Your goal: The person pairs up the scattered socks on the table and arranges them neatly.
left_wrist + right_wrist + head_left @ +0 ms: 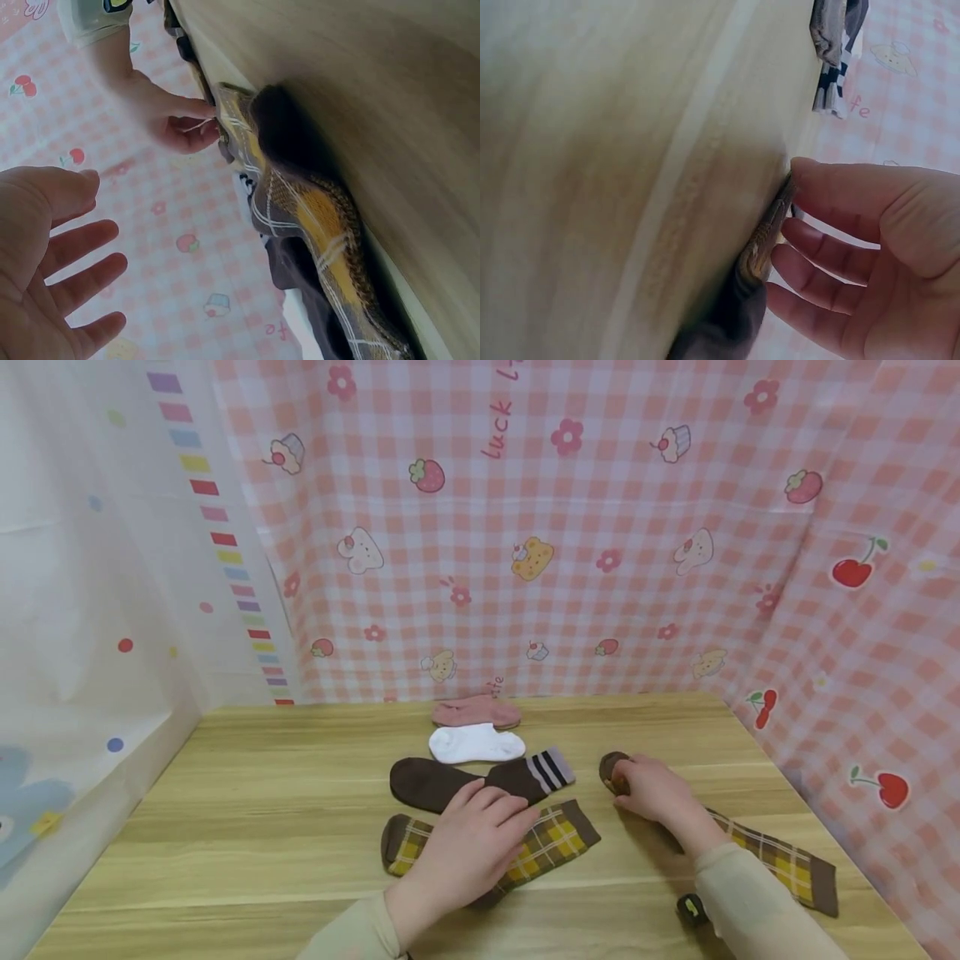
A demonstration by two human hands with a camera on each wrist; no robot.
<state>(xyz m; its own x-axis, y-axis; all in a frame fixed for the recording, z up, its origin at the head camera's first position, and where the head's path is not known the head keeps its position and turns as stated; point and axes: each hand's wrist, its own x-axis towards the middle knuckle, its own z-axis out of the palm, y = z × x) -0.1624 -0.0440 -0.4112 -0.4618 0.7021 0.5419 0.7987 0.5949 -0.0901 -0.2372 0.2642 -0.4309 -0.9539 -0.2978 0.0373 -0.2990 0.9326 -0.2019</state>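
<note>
A yellow-and-brown plaid sock (558,843) lies flat at the front middle of the table. My left hand (472,852) is over it with fingers spread; in the left wrist view, that hand's fingers (94,281) are relaxed and hold nothing. A second plaid sock (787,864) lies slantwise on the right, its middle hidden under my right arm. My right hand (660,793) pinches its brown toe end (613,768) between thumb and fingers. In the right wrist view, the thumb (840,187) presses on the sock's edge.
Behind the left plaid sock lie a dark brown sock (427,783) with a striped cuff, a white ankle sock (476,744) and a pink sock (476,712), in a row. A checked curtain (465,527) backs the wooden table (247,793).
</note>
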